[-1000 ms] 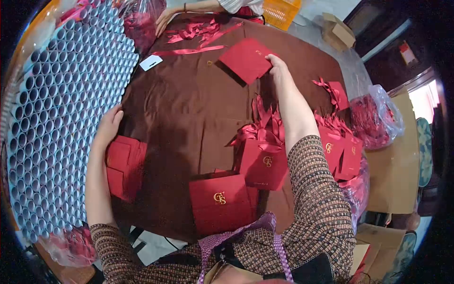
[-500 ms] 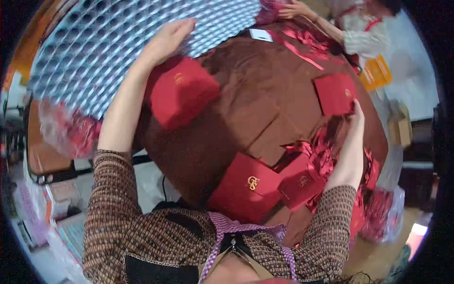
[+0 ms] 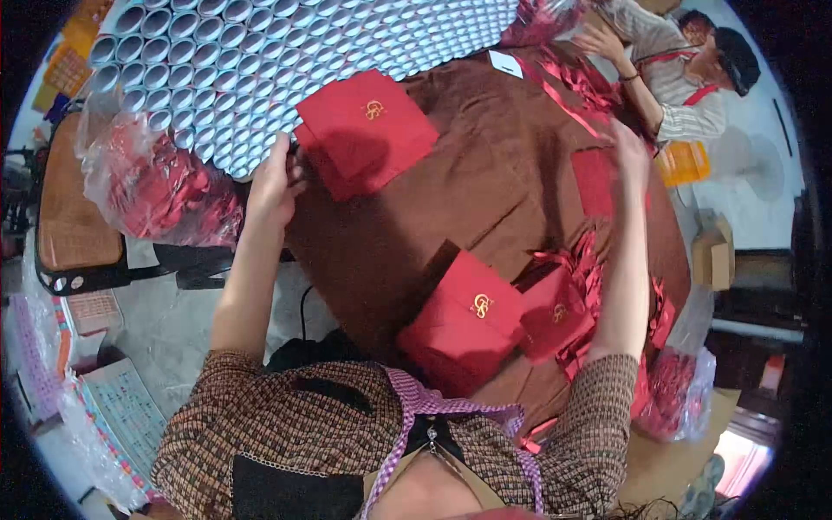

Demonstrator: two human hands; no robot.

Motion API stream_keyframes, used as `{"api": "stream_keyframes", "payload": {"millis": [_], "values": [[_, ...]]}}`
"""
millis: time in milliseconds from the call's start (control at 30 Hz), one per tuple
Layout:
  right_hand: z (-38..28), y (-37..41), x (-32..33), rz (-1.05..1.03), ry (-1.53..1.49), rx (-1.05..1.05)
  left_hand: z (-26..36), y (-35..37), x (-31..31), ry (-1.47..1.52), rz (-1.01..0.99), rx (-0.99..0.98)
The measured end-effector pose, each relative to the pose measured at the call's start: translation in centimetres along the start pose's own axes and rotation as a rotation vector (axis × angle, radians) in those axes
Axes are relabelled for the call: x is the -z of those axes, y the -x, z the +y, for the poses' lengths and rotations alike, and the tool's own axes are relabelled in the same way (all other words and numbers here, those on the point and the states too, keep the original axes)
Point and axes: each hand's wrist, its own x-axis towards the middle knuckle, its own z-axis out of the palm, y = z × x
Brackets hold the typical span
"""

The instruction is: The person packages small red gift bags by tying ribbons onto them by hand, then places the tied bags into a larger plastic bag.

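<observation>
My left hand [image 3: 274,180] grips the near edge of a stack of flat red paper bags [image 3: 364,132] with a gold logo, beside a block of upright silver tubes [image 3: 286,61]. My right hand [image 3: 630,147] reaches across the brown tablecloth [image 3: 485,191] and touches a single flat red bag [image 3: 595,180]; the hand is blurred. Close to my body lies another pile of red bags [image 3: 464,316], with ribbon-handled bags [image 3: 559,312] to its right.
Another person [image 3: 685,69] sits across the table, a hand among red ribbons [image 3: 572,82]. A clear plastic sack of red ribbons [image 3: 160,186] sits at the left table edge, another [image 3: 680,394] at the lower right. A white card [image 3: 505,62] lies near the tubes.
My left hand dropped from the tubes to the edge of the red bag stack. My right hand stayed reaching at the single flat bag. My head turned, shifting the view.
</observation>
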Motion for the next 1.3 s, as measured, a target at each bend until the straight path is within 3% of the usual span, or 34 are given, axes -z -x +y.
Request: {"api": "stream_keyframes", "payload": {"millis": [100,133,167,233,267,367,400,433,533,600,633,700,800,833,867,900,1067,1100,1300], "values": [[-5.4,1.6,-11.0,-0.526,-0.321,-0.208,0.7,0.4,-1.4,0.029,-0.103,0.083],[-10.5,3.8,-13.2,-0.559,-0.121,-0.24,1.1,0.7,-2.0,0.061,-0.128,0.107],[-9.9,3.8,-16.6,-0.667,-0.302,-0.332,1.0,0.5,-2.2,0.062,-0.139,0.125],[-8.9,3.0,-22.0,-0.74,-0.22,-0.415,0.9,0.6,-2.8,0.054,-0.219,0.1],[-7.1,2.1,-24.7,-0.756,-0.01,-0.34,0.9,0.4,-3.2,0.049,-0.291,0.072],[-7.2,2.6,-27.1,-0.884,-0.103,-0.329,0.3,-2.4,-2.9,0.089,-0.431,0.139],[-6.8,2.5,-28.1,-0.79,0.037,-0.255,0.2,-2.5,-3.3,0.145,-0.477,0.168],[-8.7,3.2,-26.9,-0.841,0.074,-0.324,0.3,-2.5,-3.6,0.205,-0.511,0.168],[-11.2,4.3,-25.7,-0.754,0.224,-0.264,1.5,-0.7,-4.6,0.104,-0.574,0.086],[-12.6,3.8,-24.6,-0.972,0.344,-0.412,0.8,-2.0,-4.5,0.072,-0.557,0.117],[-11.5,4.1,-25.4,-0.956,0.338,-0.428,0.7,-2.0,-4.5,0.05,-0.506,0.137],[-10.4,6.0,-25.9,-0.805,-0.318,-0.519,1.0,-1.0,-4.7,0.007,-0.473,0.155],[-10.9,8.2,-24.6,-0.745,-0.579,-0.604,1.3,0.3,-5.5,-0.04,-0.438,0.155],[-11.1,7.7,-24.5,-0.745,-0.294,-0.64,1.3,0.5,-5.8,-0.042,-0.434,0.147],[-11.1,7.9,-24.1,-0.731,-0.313,-0.634,1.3,0.5,-5.8,-0.046,-0.427,0.139],[-11.1,8.5,-23.7,-0.747,-0.434,-0.587,1.3,0.7,-6.3,-0.01,-0.567,0.123],[-8.3,7.4,-21.3,-0.704,-0.653,-0.427,1.3,1.8,-10.0,-0.08,-0.624,0.105],[-10.9,8.3,-17.2,-0.663,-0.709,-0.475,1.3,1.9,-11.6,-0.096,-0.637,0.098],[-5.0,5.6,-9.6,-0.349,-0.935,-0.487,0.4,1.0,-23.6,-0.296,-0.727,0.105]]}}
